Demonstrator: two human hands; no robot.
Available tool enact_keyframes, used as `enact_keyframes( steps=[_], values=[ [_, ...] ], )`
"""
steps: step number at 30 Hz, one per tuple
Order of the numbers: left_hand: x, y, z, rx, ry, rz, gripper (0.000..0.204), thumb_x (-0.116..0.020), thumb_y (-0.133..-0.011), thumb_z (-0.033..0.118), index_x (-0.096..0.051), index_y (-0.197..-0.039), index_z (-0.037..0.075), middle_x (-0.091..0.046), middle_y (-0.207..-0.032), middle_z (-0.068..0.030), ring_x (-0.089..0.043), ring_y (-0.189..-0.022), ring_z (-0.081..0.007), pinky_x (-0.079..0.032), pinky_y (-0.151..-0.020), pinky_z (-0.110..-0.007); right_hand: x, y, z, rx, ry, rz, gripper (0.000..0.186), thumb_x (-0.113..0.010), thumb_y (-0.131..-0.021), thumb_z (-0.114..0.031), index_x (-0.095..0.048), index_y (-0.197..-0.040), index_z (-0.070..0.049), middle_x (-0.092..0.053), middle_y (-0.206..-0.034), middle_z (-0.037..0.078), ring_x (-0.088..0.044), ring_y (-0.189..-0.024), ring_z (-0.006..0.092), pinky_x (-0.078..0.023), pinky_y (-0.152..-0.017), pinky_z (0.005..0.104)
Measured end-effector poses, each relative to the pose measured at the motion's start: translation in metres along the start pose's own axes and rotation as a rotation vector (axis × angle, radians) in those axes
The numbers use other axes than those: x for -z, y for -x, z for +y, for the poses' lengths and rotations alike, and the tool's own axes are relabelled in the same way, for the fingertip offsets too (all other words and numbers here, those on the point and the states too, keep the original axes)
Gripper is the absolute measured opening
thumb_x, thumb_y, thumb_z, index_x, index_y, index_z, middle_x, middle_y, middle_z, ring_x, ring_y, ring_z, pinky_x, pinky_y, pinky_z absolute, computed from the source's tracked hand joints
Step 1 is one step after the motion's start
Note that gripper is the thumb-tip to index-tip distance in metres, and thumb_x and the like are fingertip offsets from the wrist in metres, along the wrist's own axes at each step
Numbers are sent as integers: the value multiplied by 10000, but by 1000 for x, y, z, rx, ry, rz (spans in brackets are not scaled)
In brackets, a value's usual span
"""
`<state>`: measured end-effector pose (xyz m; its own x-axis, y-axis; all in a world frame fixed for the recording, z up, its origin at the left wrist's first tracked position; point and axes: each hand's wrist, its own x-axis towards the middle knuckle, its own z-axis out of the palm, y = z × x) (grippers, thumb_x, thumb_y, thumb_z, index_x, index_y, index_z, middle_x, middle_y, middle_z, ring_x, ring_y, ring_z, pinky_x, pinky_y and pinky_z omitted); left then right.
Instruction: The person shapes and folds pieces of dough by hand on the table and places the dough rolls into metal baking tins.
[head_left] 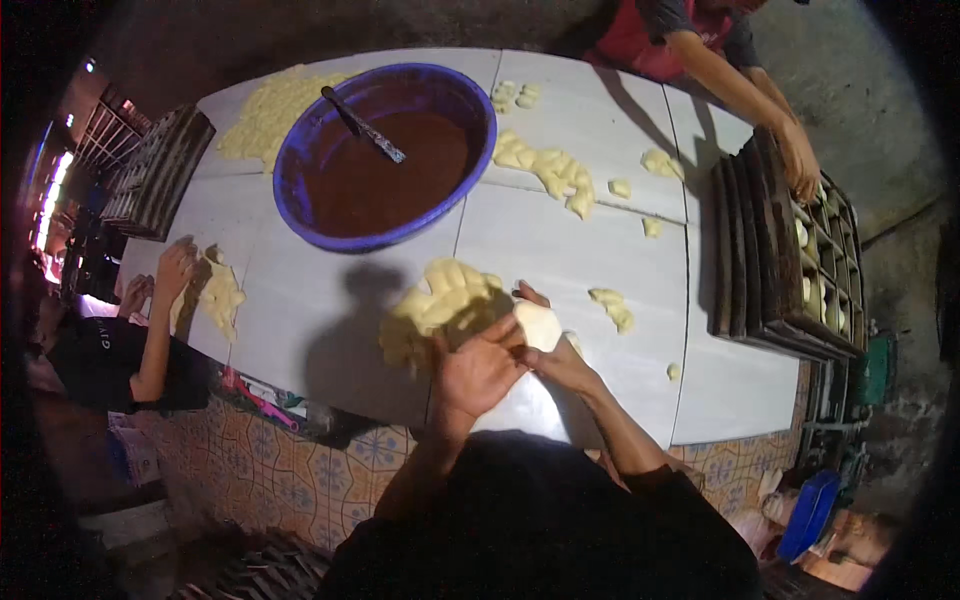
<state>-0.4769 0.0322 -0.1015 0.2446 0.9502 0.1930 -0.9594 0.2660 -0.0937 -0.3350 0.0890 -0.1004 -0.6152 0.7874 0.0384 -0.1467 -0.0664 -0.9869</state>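
A flattened, pale piece of dough (537, 325) is held up between my two hands above the near edge of the table. My left hand (478, 375) has its fingers pressed against the dough's left side. On the other side, my right hand (562, 365) grips it, thumb in front and fingertips showing behind the top edge. Just left of and beyond my hands lies a heap of yellow dough pieces (450, 285), partly in shadow. A small group of dough pieces (612, 308) rests to the right of my right hand.
A blue basin (290, 205) of brown filling, with a dark-handled utensil (365, 128), stands beyond my hands. More dough pieces (545, 165) lie at the back. Stacked wooden compartment trays (765, 250) stand at right, where a co-worker's hand (797, 160) reaches in. Another person's hand (175, 268) works at left.
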Motion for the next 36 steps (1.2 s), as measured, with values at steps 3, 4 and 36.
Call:
enact_keyframes(
  steps=[3, 4, 36],
  values=[
    [-3, -66, 81, -42, -704, 12, 1010, -468, -794, 774, -375, -1375, -46, -513, -1313, -186, -467, -1242, -298, -385, -1028, -466, 22, -24, 11, -130, -111, -46, 1135, -678, -728, -677, -67, -1536, -166, -289, -1471, 87, -397, -1230, 198, -433, -928, 368],
    [-11, -98, 115, -116, -1046, 93, 986, -437, -811, 776, -424, -1342, -54, -533, -1291, -189, -486, -1228, -298, -396, -1017, -458, 28, -29, 25, -30, -93, 61, 1144, -679, -723, -684, -59, -1538, -173, -269, -1477, 85, -414, -1207, 194, -448, -899, 351],
    [-23, 20, -37, -9, -1506, 612, 245, -668, -891, 114, -637, -1036, -83, -627, -1019, -130, -632, -869, -166, -539, -751, -267, 8, 51, -17, 236, 348, 273, 145, -641, -873, -58, -672, -997, 12, -618, -1020, 125, -604, -918, 193, -493, -765, 295]
  ],
)
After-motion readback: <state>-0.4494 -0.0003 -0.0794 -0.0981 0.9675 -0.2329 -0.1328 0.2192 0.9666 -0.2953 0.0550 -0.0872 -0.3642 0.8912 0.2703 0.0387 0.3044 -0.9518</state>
